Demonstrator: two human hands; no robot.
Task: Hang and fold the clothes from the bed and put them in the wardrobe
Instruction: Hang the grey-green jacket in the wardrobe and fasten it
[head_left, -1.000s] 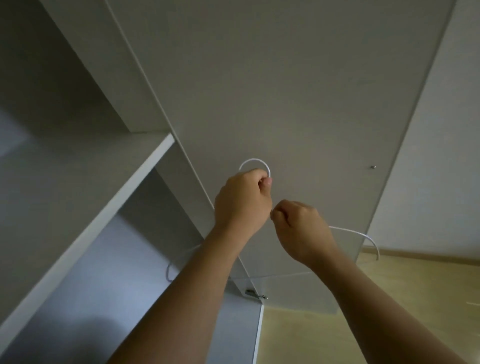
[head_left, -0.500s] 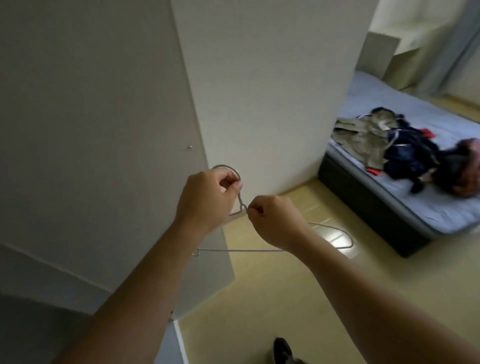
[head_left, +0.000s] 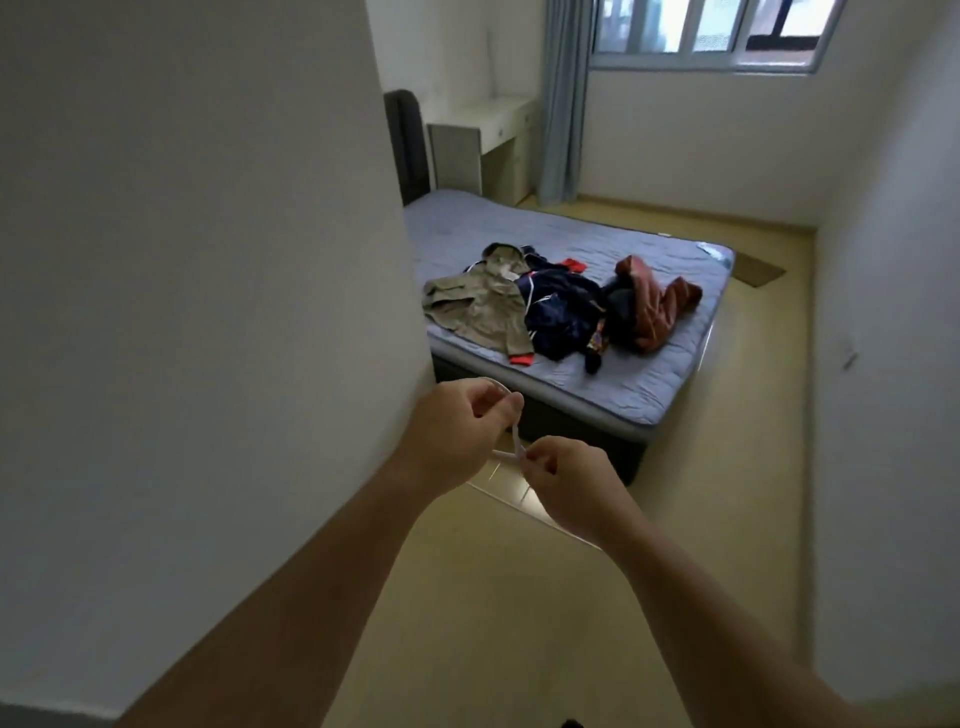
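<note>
A white wire hanger (head_left: 516, 448) hangs between both hands in front of me. My left hand (head_left: 457, 431) pinches its hook, and my right hand (head_left: 563, 483) grips its neck just below. Much of the hanger is blurred or hidden behind the hands. Ahead lies the bed (head_left: 649, 374) with a grey-blue mattress. On it sits a pile of clothes: an olive hooded jacket (head_left: 478, 306), a navy garment (head_left: 558, 312) and a rust-brown padded jacket (head_left: 657, 301).
A large white wardrobe panel (head_left: 208, 286) fills the left side, close to my left arm. A white wall (head_left: 893, 364) stands on the right. Yellowish floor (head_left: 519, 597) runs from me to the bed. A desk (head_left: 483, 140), curtain (head_left: 561, 98) and window (head_left: 706, 31) are at the back.
My view has swung right, from the wardrobe shelves to the room and the bed. Both hands have kept hold of the hanger throughout.
</note>
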